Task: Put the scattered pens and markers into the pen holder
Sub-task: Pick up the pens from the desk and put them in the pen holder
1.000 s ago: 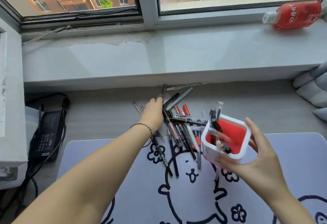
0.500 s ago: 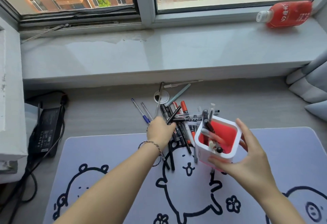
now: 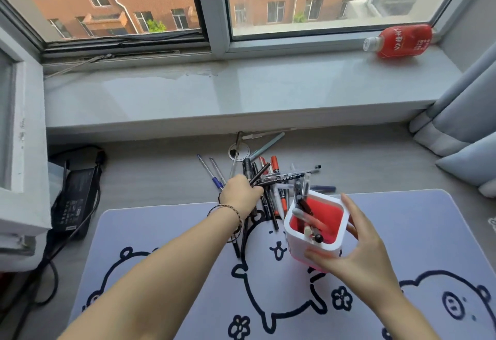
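A white pen holder [image 3: 300,243] with a red inside stands on the lilac mat, with several pens leaning in it. My right hand [image 3: 357,251] wraps its near and right sides. A pile of scattered pens and markers [image 3: 279,178] lies just behind and to the left of the holder, across the mat's far edge. My left hand [image 3: 240,194] rests on the pile's left side, fingers closed around a dark thin pen [image 3: 259,174] that sticks up and to the right. Two blue pens [image 3: 212,173] lie apart to the left.
The lilac cartoon mat [image 3: 161,232] covers the near desk. A black power adapter [image 3: 75,192] with cables sits at the left. A red bottle [image 3: 402,41] lies on the window sill at the far right. Grey curtains [image 3: 461,130] hang at the right edge.
My left hand drew back from the pile's far side to its left edge and closed on a dark pen. The holder stayed in my right hand.
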{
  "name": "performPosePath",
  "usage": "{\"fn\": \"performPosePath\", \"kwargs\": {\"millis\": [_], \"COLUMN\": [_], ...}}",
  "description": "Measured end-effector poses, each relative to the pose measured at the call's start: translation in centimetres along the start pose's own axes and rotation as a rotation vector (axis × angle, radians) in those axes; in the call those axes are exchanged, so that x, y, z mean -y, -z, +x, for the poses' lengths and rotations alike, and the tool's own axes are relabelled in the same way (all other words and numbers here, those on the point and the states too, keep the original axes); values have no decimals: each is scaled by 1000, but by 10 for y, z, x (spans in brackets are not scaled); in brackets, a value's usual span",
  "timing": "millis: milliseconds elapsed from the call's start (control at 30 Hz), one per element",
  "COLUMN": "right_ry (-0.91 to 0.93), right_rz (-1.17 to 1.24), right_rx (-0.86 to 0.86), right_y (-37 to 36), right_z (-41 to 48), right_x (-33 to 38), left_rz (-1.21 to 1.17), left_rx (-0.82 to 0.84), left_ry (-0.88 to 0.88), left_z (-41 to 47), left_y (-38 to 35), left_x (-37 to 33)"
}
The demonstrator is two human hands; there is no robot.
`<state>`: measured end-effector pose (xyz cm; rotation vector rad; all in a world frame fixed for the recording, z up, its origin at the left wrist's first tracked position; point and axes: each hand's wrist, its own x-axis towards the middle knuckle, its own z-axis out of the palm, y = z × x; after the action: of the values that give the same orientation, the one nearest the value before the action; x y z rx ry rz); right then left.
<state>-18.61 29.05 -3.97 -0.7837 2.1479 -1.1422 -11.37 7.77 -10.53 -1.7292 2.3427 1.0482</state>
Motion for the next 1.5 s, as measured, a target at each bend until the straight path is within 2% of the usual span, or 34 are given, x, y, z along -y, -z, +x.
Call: {"fn": "performPosePath", "kwargs": {"millis": [67, 200, 267, 367, 500, 600, 733, 800, 900, 1033, 1067, 1167, 1233, 1367, 1433, 1500], "right_ry": [11, 20, 29, 62, 122, 130, 134, 142, 164, 196, 198, 225, 243, 306, 245, 159], "right_rz": [-7, 3, -3, -2, -16, -27, -13, -22, -30, -37, -33, -60, -70, -88, -83, -216], "right_rx": [-6, -15, -7, 18, 58, 67, 63, 70, 85, 80, 78, 105, 152, 283, 469, 671], "right_y": [2, 3, -2, -14, -30, -35, -33, -34, -36, -34, -34, -34, -34, -36, -31, -21], "right_z": [-2, -5, -7, -11, -17, -22, -27, -31, -37, -44, -44, -39, -35, -34, -32, -19], "right_x": [0, 0, 1, 5, 11, 13, 13, 13, 14, 16, 16, 13, 12, 11, 15, 15], "left_rz": [-188, -787, -983, -1187, -1038, -1032, -1021, -991, -850, -594, -553, -541, -445, -332, -307, -327], "left_rx": [32, 19, -36, 27, 72, 107, -110, -154, -150, -290, -248, 95, 217, 240, 188, 118], "left_ry": [-9, -96, -218, -322, -325, -291, -348, -428, -587, -670, -655, -659, -695, -667, -641, -579], "left_z": [-13, -63, -91, -130, -159, -164, -161, -160, -158, -155, -156, -162, -160, -159, -162, -166], "left_y": [15, 54, 68, 69, 49, 45, 48, 47, 44, 39, 39, 45, 52, 61, 58, 54], "left_x": [-2, -9, -8, -5, -2, -7, -6, -3, 2, 11, 13, 21, 33, 48, 53, 57]}}
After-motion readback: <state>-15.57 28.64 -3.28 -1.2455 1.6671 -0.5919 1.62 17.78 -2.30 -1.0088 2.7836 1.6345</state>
